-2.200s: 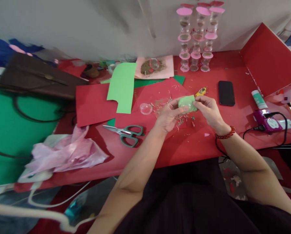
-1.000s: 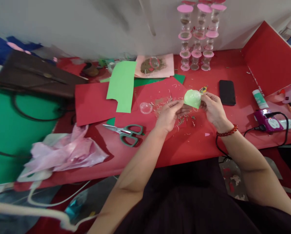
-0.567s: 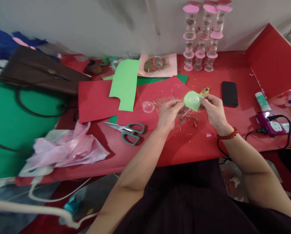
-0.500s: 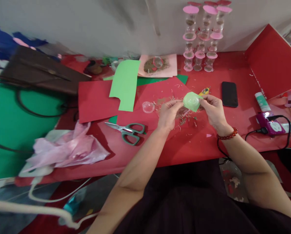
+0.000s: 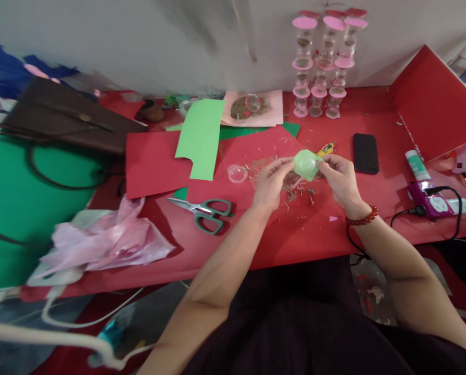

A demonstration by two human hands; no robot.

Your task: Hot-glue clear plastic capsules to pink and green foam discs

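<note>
Between both hands is a small piece of light green paper (image 5: 312,174) with a clear round plastic cup (image 5: 305,162) on it. My left hand (image 5: 271,183) pinches its left edge, thumb on top. On the other side my right hand (image 5: 339,177), with a red bead bracelet at the wrist, grips the right edge. A yellow cutter (image 5: 327,149) lies just behind the right fingers. Left of my left hand rests another clear plastic cup (image 5: 237,174) on the red table. Grey-handled scissors (image 5: 203,211) lie with blades spread, nearer the front edge.
Paper scraps litter the red table (image 5: 291,237). A cut light green sheet (image 5: 202,135) and red card (image 5: 150,161) lie left. Towers of clear cups with pink discs (image 5: 318,62) stand behind. Rightward are a phone (image 5: 366,152), glue stick (image 5: 417,164) and purple power socket (image 5: 431,200). A pink plastic bag (image 5: 115,237) sits front left.
Both hands keep their hold on the green paper and cup, which have tilted slightly. The whole view has shifted a little; nothing was let go.
</note>
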